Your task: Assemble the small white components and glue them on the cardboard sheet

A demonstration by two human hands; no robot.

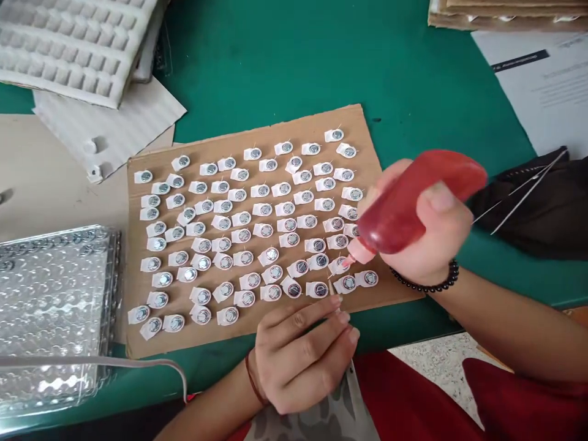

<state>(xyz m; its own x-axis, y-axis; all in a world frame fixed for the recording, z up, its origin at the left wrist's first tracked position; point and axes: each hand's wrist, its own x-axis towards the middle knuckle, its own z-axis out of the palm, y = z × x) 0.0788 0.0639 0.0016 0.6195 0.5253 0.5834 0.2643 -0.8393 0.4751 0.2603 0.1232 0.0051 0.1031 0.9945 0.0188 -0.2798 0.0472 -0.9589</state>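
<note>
My right hand (443, 236) is wrapped round a soft red squeeze bottle (413, 202), tipped so that its pink nozzle (356, 254) points down to the left. The nozzle tip meets a small white part with a round metal centre (339, 265) near the cardboard's right side. My left hand (305, 358) is closed at the near edge, with a thin pale pointed stick (331, 286) coming up from its fingertips toward that same part. Several rows of like parts lie on the brown cardboard sheet (257, 138). The stick's lower end is hidden by my fingers.
Clear plastic trays (50, 306) are stacked at left, with a pale cable (114, 361) across them. A white moulded tray (68, 49) lies at upper left on paper. At right are a printed sheet (546, 92), a dark cloth (533, 214) and metal tweezers (528, 190).
</note>
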